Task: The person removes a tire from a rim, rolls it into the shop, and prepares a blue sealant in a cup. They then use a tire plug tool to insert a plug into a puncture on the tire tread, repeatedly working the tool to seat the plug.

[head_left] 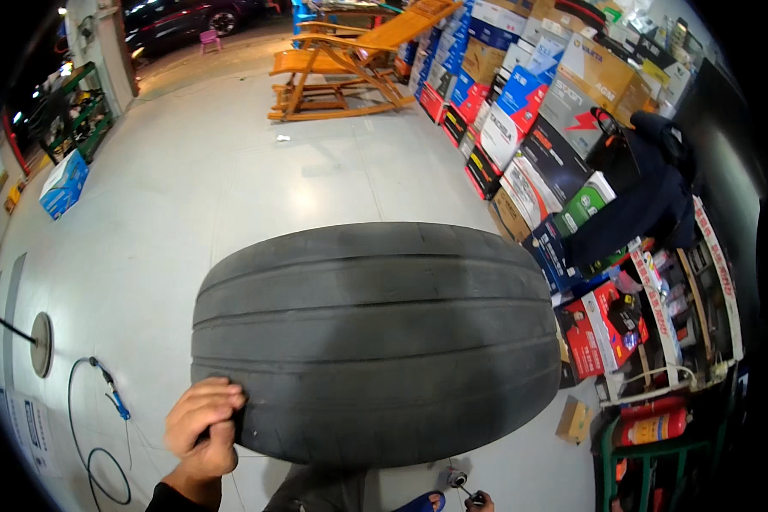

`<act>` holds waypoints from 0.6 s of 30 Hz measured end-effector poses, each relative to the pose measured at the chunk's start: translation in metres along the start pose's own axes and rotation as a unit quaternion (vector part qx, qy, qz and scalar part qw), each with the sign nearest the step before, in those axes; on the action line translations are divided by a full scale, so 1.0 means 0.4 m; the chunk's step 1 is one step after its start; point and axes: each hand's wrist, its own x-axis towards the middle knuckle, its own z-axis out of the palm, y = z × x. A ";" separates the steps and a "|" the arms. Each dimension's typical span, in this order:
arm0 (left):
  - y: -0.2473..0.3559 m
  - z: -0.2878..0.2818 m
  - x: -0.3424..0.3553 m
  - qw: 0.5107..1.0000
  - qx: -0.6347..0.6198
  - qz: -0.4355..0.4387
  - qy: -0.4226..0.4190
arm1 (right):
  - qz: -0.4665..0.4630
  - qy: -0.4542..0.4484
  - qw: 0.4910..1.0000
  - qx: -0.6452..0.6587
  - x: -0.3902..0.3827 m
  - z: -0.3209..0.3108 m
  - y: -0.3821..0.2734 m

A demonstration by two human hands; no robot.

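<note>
A worn black tire [375, 341] stands upright before me, its grooved tread filling the middle of the view. My left hand [205, 427] is closed, with curled fingers against the tire's left shoulder and the thumb bent below them. At the lower edge, partly cut off, my right hand [481, 503] is closed around a dark-handled tool [470, 495]. A thin shaft links its handle to a round metal end [456, 479], just below the tire. The tool's exact kind is too small to make out.
On the left floor lie a blue-and-black air tool [118, 399] with a coiled hose [90, 465] and a blue box [64, 185]. Stacked cartons [542, 154] line the right, above a rack with a red fire extinguisher [653, 427]. A wooden recliner [341, 64] stands far ahead.
</note>
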 end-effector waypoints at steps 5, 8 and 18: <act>-0.017 -0.019 -0.035 0.999 -0.036 0.011 -0.018 | 0.018 0.053 0.996 -0.066 -0.007 0.025 -0.036; -0.027 -0.040 -0.071 0.999 -0.018 0.015 0.022 | 0.062 0.098 0.993 -0.038 0.041 0.113 0.018; 0.026 -0.036 0.002 0.998 -0.059 -0.017 -0.034 | 0.091 0.121 0.986 -0.073 0.000 0.069 -0.045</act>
